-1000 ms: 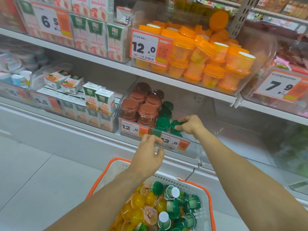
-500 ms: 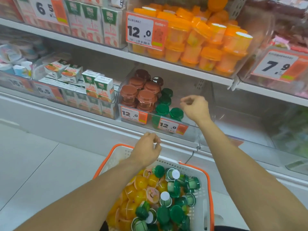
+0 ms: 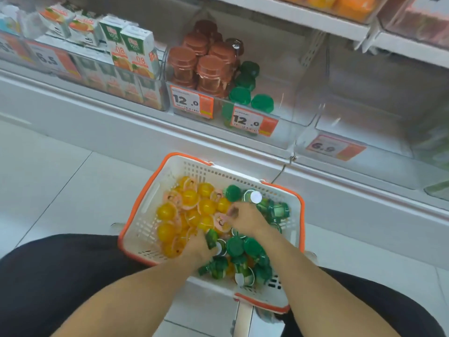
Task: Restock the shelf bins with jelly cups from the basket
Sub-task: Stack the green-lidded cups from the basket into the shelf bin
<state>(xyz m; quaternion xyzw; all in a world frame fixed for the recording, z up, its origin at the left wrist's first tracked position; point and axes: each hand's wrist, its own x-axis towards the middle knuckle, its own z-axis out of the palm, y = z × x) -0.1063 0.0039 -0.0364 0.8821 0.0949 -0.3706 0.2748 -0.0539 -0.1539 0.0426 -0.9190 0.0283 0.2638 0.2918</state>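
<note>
- The left hand [image 3: 198, 246] is down in the white, orange-rimmed basket [image 3: 145, 212], fingers curled round a green jelly cup [image 3: 211, 238] at the seam between the yellow and green piles.
- The right hand [image 3: 245, 218] lies over the cups just beyond it, fingers bent down among them; whether it pinches one I cannot tell.
- Yellow jelly cups [image 3: 189, 210] fill the basket's left half, green jelly cups [image 3: 245, 254] its right.
- In the clear shelf bin [image 3: 291, 113] above, green-lidded cups [image 3: 250, 93] stand beside brown-lidded cups [image 3: 204, 66], well apart from both hands.
</note>
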